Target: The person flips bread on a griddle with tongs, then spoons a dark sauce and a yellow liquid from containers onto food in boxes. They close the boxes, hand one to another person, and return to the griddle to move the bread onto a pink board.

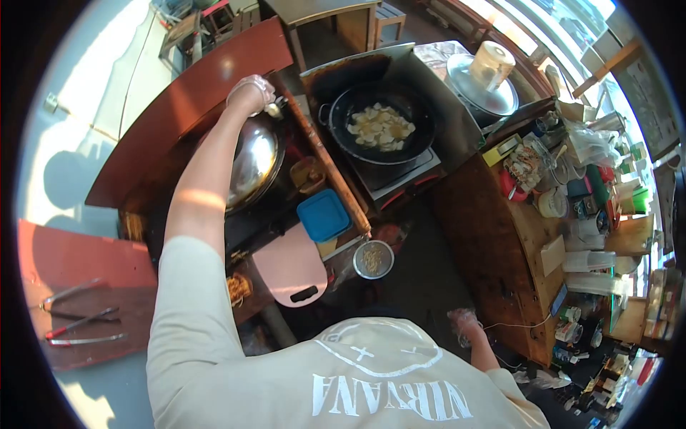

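My left hand (pixel 251 94), in a clear plastic glove, reaches far forward over a dark counter. Its fingers are curled closed beside a small pale item (pixel 274 109), too small to name. Below that hand lies a shiny round metal lid (pixel 256 161), partly hidden by my forearm. Low at my right side hangs my right hand (pixel 466 325), also in a clear glove. Its fingers look loosely apart, with nothing visible in them. A black wok (pixel 341 137) holding pale flat slices (pixel 382 129) sits on a stove (pixel 400 182) to the right of my left hand.
Near me are a pink cutting board (pixel 289 268), a blue-lidded container (pixel 324 215) and a strainer (pixel 373 259) with small pale pieces. Tongs (pixel 82 325) lie at left. A lidded pot (pixel 486 93) stands behind the wok; a crowded wooden counter (pixel 529 264) runs along the right.
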`<state>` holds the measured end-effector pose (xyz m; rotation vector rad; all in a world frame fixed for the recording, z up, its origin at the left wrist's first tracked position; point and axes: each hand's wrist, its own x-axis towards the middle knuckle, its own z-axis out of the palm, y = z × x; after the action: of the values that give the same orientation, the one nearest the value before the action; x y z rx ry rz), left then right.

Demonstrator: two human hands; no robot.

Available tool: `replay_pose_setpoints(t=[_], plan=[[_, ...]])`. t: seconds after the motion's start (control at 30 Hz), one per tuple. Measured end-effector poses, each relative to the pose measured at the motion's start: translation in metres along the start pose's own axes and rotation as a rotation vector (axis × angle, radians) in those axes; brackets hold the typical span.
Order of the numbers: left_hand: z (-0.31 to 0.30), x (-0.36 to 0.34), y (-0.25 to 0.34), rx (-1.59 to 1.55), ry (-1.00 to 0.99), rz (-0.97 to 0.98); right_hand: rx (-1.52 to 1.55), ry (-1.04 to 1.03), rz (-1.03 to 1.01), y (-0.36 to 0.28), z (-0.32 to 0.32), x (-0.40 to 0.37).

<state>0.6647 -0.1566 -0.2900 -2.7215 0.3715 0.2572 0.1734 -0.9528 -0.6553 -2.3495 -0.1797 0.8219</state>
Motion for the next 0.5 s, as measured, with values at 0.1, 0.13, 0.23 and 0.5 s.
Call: replay_pose_setpoints(t=[0.1,0.13,0.23,0.5], plan=[[0.022,0.046,-0.001,-0.376,-0.212,-0.439,0.283,0.044,0.412,0.018,0.016,-0.051],[0.018,0.054,0.001,-0.404,-0.271,-0.499,0.327,0.037,0.365,0.054,0.035,-0.067],[-0.012,0.043,0.024,-0.252,-0.28,-0.454,0.456,-0.155,0.466,0.168,0.092,-0.126],[-0.009,0.054,-0.018,0.143,-0.302,-0.238,-0.282,-0.074,0.4,-0.078,-0.028,-0.077]])
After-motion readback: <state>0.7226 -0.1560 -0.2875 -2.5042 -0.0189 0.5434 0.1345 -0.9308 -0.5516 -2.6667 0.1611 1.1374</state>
